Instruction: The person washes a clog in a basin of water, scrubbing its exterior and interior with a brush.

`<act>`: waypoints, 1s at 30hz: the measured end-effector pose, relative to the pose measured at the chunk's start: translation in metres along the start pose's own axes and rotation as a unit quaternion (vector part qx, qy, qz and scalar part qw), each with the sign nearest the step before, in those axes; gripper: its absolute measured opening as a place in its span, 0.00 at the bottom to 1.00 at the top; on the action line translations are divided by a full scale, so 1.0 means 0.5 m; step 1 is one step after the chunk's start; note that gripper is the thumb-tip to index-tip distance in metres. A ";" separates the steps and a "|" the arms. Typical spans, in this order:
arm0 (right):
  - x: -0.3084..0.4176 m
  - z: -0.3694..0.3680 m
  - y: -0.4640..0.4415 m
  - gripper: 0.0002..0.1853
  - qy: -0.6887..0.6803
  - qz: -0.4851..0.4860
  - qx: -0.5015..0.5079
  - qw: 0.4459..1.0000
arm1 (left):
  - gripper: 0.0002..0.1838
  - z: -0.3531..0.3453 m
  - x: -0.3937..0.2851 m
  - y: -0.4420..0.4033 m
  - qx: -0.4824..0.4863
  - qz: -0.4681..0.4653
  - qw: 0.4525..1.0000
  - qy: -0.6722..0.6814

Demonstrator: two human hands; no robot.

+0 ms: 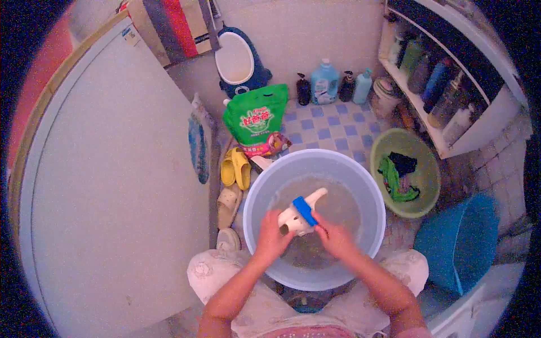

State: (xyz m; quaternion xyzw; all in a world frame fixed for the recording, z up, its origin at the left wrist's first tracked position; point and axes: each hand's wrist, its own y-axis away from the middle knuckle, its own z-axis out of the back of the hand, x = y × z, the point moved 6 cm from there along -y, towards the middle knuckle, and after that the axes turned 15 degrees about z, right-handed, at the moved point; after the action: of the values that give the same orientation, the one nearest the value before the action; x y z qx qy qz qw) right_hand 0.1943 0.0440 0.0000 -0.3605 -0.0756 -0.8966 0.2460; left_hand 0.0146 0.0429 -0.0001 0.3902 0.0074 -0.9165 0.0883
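My left hand (273, 239) is closed around a white, soft-looking thing (290, 217) with dark spots and a brown end; it resembles a stuffed toy animal, though I cannot tell for sure. A blue scrubbing brush (305, 211) lies against it, gripped by the fingers of my right hand (336, 238). Beyond the brush, a pale curved part of the white thing sticks up. Both hands are over a large round basin (256, 194) holding cloudy water (342, 225), between my knees. The brush's bristles are hidden.
A green basin (431, 194) with clothes (401, 177) stands right, above a teal bucket (459, 245). Behind are a green detergent bag (256, 115), several bottles (324, 83) and a small urinal (236, 59). Yellow clogs (235, 168) lie left, beside a white door (112, 186). A shelf (420, 98) stands right.
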 end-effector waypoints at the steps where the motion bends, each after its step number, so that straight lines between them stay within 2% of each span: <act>1: -0.039 0.007 -0.005 0.23 0.023 -0.042 -0.003 0.999 | 0.32 -0.002 0.003 -0.001 0.000 -0.001 1.000 -0.001; 2: -0.076 0.013 -0.007 0.23 0.047 -0.083 -0.006 0.995 | 0.32 -0.004 0.009 -0.002 0.001 0.001 1.000 -0.013; 5: -0.149 0.032 -0.014 0.25 0.077 -0.091 -0.038 0.992 | 0.32 -0.003 0.012 -0.002 0.003 0.003 1.000 -0.028; 8: -0.115 0.020 -0.013 0.24 0.160 -0.043 -0.053 0.985 | 0.34 -0.005 0.013 -0.005 0.033 -0.002 0.997 -0.064; 9: -0.106 0.019 -0.015 0.24 0.159 -0.042 -0.050 0.985 | 0.34 -0.010 0.012 -0.003 0.061 -0.008 0.993 -0.099; 11: -0.097 0.016 -0.018 0.24 0.099 -0.058 -0.023 0.993 | 0.35 -0.015 0.008 -0.003 0.066 0.009 0.990 -0.124; 13: -0.093 0.011 -0.020 0.24 0.098 -0.055 -0.023 0.993 | 0.37 -0.034 0.011 -0.009 0.071 0.025 0.986 -0.149; 15: -0.090 0.004 -0.018 0.24 0.096 -0.045 -0.022 0.994 | 0.41 -0.049 0.009 -0.011 0.074 -0.019 0.981 -0.179; 18: -0.089 0.004 -0.020 0.24 0.067 -0.047 -0.040 0.996 | 0.39 -0.046 0.019 -0.010 0.119 0.005 0.977 -0.176; 20: -0.118 0.028 -0.015 0.25 0.068 -0.135 -0.040 0.988 | 0.39 -0.041 0.023 -0.006 0.125 0.005 0.979 -0.163; 23: -0.174 0.029 0.001 0.25 0.138 -0.189 -0.018 0.972 | 0.39 -0.047 0.028 -0.002 0.129 0.003 0.980 -0.155; 24: -0.184 0.023 0.009 0.25 0.138 -0.190 -0.018 0.972 | 0.39 -0.050 0.028 -0.002 0.124 0.001 0.980 -0.157; 26: -0.190 -0.007 0.022 0.26 0.219 -0.150 0.084 0.960 | 0.39 -0.051 0.025 0.001 0.109 -0.008 0.980 -0.165; 30: -0.096 0.030 0.007 0.25 0.134 -0.146 0.040 0.979 | 0.39 -0.045 0.019 0.000 0.111 0.006 0.976 -0.187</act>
State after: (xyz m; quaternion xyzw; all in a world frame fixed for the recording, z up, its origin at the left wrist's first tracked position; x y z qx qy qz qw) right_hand 0.2349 0.0642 -0.0218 -0.2117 -0.1294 -0.9594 0.1344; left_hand 0.0241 0.0435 -0.0228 0.2189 -0.1132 -0.9679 0.0501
